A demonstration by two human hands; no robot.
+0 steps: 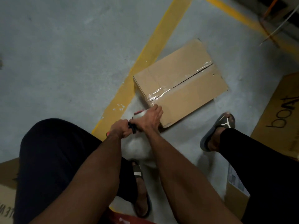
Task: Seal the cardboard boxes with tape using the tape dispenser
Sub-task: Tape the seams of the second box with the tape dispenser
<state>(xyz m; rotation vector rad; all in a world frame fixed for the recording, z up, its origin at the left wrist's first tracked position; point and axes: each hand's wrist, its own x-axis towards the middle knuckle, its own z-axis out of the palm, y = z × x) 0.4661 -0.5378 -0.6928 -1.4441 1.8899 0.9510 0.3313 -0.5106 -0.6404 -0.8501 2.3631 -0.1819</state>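
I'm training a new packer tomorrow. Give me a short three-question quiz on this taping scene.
1. True or false: clear tape already runs along the top seam of the cardboard box.
2. Which hand grips the handle of the tape dispenser? A) left hand B) right hand
3. Fill in: the box sits on the floor beside a ______ painted line.

Key: 1 true; 2 A; 3 yellow.

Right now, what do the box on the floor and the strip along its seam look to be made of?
Box: plain brown cardboard, matte, with creased flaps. Strip: probably clear plastic tape, glossy; it glints and wrinkles, and the cardboard shows through.
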